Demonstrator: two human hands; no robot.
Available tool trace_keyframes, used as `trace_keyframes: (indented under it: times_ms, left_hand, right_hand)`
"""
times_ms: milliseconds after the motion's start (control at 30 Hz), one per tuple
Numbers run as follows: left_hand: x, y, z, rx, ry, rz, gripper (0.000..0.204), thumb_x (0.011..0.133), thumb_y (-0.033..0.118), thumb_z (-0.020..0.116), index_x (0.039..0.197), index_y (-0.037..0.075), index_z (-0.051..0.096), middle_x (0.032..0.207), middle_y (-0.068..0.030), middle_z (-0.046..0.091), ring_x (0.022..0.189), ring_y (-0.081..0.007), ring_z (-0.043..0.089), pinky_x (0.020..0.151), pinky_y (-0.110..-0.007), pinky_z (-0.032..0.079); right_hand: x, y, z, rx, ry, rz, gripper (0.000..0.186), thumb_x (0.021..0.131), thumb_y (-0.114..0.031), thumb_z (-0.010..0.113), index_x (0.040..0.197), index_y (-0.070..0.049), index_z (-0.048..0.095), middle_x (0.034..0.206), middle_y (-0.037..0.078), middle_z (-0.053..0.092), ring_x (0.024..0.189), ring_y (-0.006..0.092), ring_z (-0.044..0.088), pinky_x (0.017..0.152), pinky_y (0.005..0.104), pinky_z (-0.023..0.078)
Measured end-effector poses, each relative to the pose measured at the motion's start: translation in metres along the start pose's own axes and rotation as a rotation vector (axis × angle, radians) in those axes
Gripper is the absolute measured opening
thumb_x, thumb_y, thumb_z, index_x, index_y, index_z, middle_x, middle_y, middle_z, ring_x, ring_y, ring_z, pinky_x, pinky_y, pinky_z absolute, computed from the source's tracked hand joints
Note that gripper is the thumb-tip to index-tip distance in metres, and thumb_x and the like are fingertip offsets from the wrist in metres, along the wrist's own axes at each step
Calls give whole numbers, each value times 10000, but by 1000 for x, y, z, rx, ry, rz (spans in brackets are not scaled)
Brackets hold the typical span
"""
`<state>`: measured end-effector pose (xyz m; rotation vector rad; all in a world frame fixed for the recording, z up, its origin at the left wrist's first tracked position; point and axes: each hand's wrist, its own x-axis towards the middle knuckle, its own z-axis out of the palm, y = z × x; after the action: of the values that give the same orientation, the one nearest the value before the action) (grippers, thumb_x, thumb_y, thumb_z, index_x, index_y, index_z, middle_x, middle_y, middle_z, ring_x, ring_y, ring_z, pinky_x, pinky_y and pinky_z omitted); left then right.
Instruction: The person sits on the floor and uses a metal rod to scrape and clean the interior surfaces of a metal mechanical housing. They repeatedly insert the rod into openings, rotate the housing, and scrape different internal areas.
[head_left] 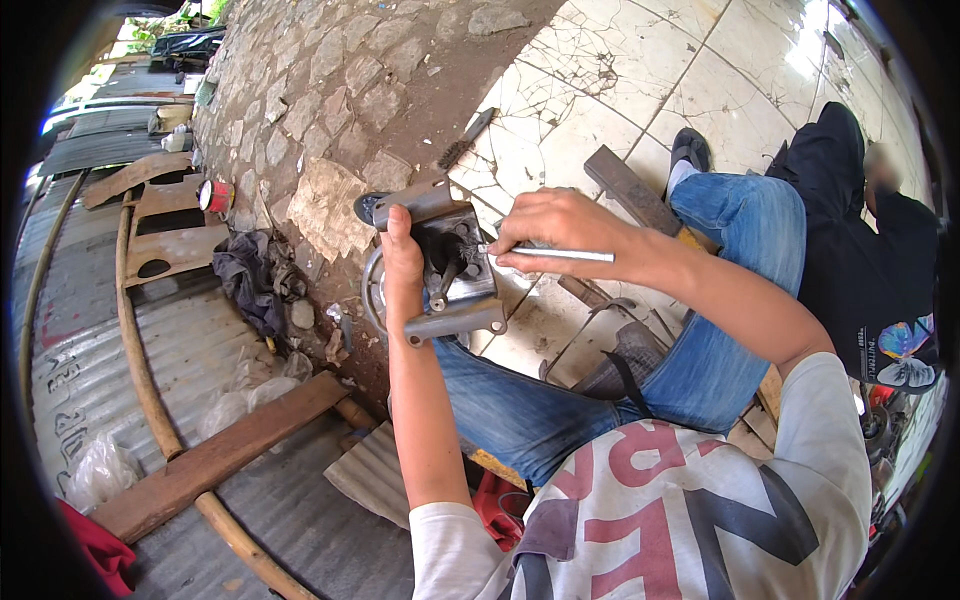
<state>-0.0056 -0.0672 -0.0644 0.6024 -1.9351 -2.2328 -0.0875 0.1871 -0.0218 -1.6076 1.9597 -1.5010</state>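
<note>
Seated low, knees up in blue jeans point(560, 400) as a prop. Left hand point(402, 270) closed round the edge of a grey metal engine part point(450, 265), tilting its open face upward for access. Right hand point(560, 235) pinched shut on a thin metal rod point(560, 255), tip poked into the cavity. Beyond, cracked white floor tiles point(610, 80), a wire brush point(466, 140) within reach.

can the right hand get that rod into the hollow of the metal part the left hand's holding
Probably yes: the right hand holds the thin rod at the open hollow of the metal part, and the left hand grips only its side.
</note>
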Motion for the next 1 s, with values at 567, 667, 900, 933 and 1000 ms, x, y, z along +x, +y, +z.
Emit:
trace_keyframes:
  times_ms: [567,667,900,933,1000]
  left_hand:
    - [-4,-7,-18,30,10,26,852,882,794,440,1229,32,599,1094,-98,662,983,-219,626,888,-350,497]
    - [-1,-9,-16,24,30,26,848,884,793,438,1235,37,593,1096,-92,659,990,-217,624,897,-348,493]
    - [-12,-12,-18,68,45,83,794,915,677,502,1265,-30,591,1187,-129,653,1069,-236,626,966,-369,475]
    - [-10,-15,-23,96,47,88,786,917,669,504,1269,-29,586,1186,-130,652,1074,-236,624,969,-374,474]
    - [-3,-18,-20,46,103,36,774,919,656,509,1271,-30,578,1180,-129,653,1077,-238,622,973,-380,471]
  right_hand:
    - [-4,9,-6,-140,89,-166,93,855,-156,726,897,-84,683,854,56,688,829,228,664,758,351,543]
    - [-3,14,0,-197,79,-119,80,865,-140,716,914,-80,698,871,71,701,825,237,673,743,361,545]
    - [-3,14,-42,165,149,284,204,918,-235,627,992,-61,706,933,108,730,896,227,708,842,352,550]
    - [-2,6,-36,147,75,238,192,918,-225,628,983,-60,704,923,101,725,880,235,703,835,358,552]
    - [-6,7,-10,1,8,-52,147,890,-209,692,903,-63,681,879,85,697,822,245,681,765,380,549]
